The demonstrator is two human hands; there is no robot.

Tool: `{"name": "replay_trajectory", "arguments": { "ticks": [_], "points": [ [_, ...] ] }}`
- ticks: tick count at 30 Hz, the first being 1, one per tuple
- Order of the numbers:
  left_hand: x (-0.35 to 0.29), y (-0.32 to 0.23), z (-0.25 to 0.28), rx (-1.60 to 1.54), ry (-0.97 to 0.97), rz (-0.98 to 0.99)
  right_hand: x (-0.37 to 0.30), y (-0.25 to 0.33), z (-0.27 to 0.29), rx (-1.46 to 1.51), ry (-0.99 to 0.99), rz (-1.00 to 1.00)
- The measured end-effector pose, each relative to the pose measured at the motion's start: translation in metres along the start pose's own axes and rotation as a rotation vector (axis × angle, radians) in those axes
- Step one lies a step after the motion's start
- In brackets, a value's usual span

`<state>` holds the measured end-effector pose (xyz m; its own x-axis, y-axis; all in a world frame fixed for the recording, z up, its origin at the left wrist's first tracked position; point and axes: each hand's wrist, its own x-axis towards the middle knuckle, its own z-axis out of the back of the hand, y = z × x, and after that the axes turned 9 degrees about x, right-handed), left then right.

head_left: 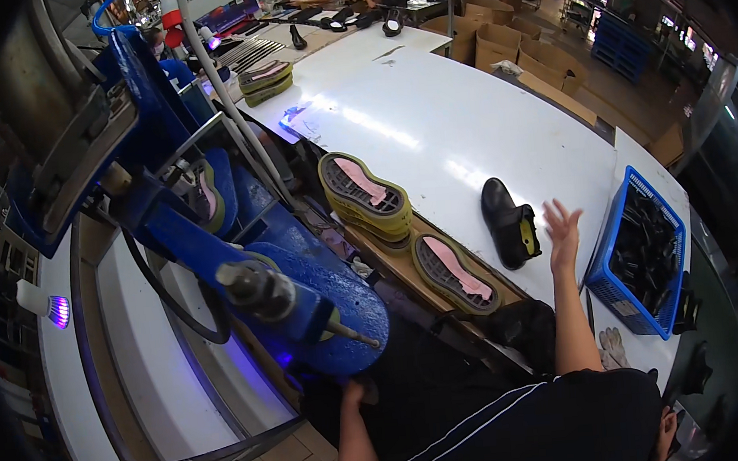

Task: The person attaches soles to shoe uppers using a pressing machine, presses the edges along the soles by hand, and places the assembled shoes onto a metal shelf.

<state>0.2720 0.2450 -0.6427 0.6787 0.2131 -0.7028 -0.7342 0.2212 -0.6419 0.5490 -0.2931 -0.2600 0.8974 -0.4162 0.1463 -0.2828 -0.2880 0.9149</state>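
My right hand (563,232) is raised over the white table, fingers spread and nothing in them. Just left of it lies a black shoe (501,220) with a yellowish-green patch inside its opening. My left hand (356,393) is low beside the rounded blue machine base (362,313), and its fingers are hidden in the dark there. Between the machine and the table, a stack of olive-green shoe soles (365,198) with pink strips sits on a brown ledge. One more sole (454,273) lies nearer me on that ledge.
A blue plastic basket (626,297) full of black pieces stands right of my hand, with a work glove (612,348) near it. The blue press (261,295) with its metal rod fills the left. Cardboard boxes (497,43) and people are farther back. Another person's hand (666,432) shows at lower right.
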Motion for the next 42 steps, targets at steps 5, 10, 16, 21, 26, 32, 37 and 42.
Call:
{"name": "replay_trajectory", "arguments": {
  "ticks": [5, 10, 16, 21, 26, 32, 37, 42],
  "points": [
    [-0.030, -0.034, -0.009, -0.083, -0.030, -0.023, -0.045, -0.078, 0.040, -0.215, 0.316, 0.009],
    [-0.028, -0.025, 0.003, 0.371, -0.238, -0.198, -0.036, -0.083, -0.006, -0.417, 0.137, 0.084],
    [-0.155, -0.126, 0.050, 0.401, -0.235, -0.278, -0.007, -0.047, -0.006, -0.128, -0.083, -0.035],
    [-0.254, -0.188, 0.112, -0.136, -0.148, -0.509, -0.033, 0.006, -0.032, 0.236, 0.109, -0.123],
    [-0.276, -0.271, 0.116, -0.602, -0.533, -0.832, -0.088, 0.034, -0.157, 0.233, 0.438, -0.212],
    [-0.253, -0.333, 0.087, 0.093, -0.950, -0.806, -0.149, 0.026, -0.288, 0.040, 0.660, -0.381],
    [-0.234, -0.335, 0.069, 0.338, -0.982, -0.553, -0.184, 0.007, -0.358, -0.106, 0.934, 0.085],
    [-0.224, -0.330, 0.065, 0.340, -1.057, -0.565, -0.210, 0.001, -0.376, -0.273, 1.080, 0.267]
  ]
}}
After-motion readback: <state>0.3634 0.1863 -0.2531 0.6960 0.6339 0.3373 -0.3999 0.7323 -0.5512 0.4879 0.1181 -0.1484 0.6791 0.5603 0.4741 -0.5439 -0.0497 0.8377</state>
